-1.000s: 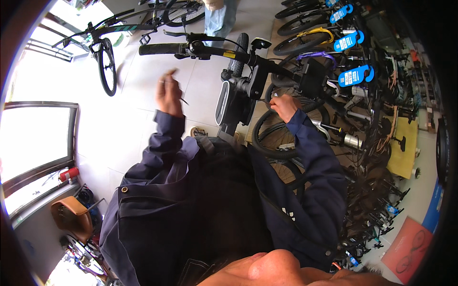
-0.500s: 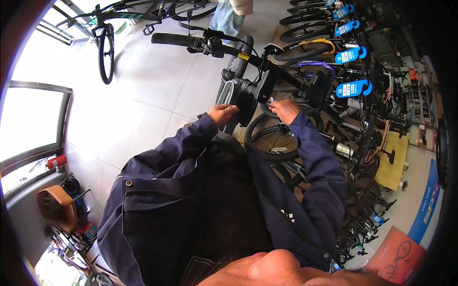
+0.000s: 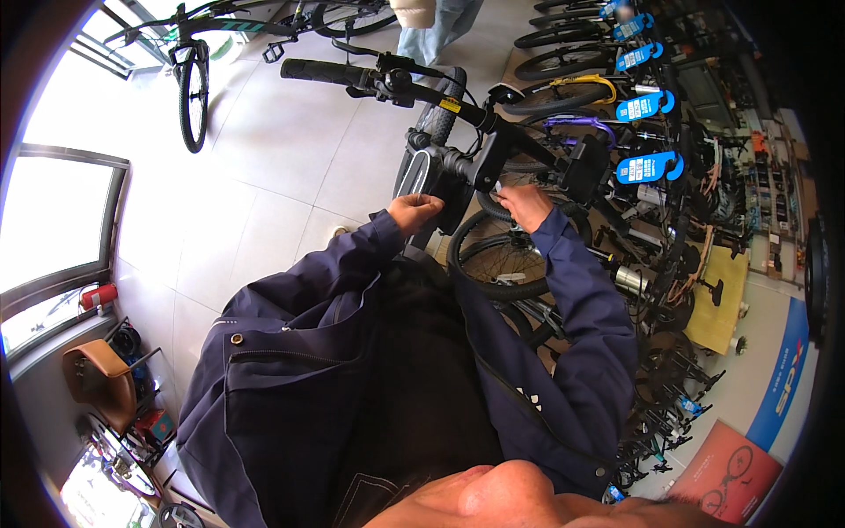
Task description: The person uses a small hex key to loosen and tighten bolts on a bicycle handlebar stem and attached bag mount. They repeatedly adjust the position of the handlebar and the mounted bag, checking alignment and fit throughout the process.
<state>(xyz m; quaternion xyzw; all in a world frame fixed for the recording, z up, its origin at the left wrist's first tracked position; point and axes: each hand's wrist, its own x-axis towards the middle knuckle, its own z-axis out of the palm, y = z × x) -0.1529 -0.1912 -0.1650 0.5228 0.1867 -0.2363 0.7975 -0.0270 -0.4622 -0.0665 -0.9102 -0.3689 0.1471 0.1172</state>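
A bicycle stands in front of me, its black handlebar [image 3: 396,85] running from upper left to the right. My left hand [image 3: 415,213] is closed in a pinch beside the dark box-shaped part [image 3: 453,201] below the stem; whatever it pinches is hidden. To its right, my right hand [image 3: 525,206] is curled, close under the black stem [image 3: 489,167]. A small pale tip shows at its fingers, too small to name. The bicycle's front tyre [image 3: 445,104] points away from me.
A row of bicycles with blue tags [image 3: 650,167] lines the right side. Another bicycle [image 3: 195,97] stands at the far left. Beyond the handlebar is a person in light jeans [image 3: 437,40]. A brown chair [image 3: 104,374] and a red fire extinguisher [image 3: 99,297] are at left.
The person in light jeans has shifted to the right. Both my hands stay in nearly the same place, with the left still pinched and the right still curled.
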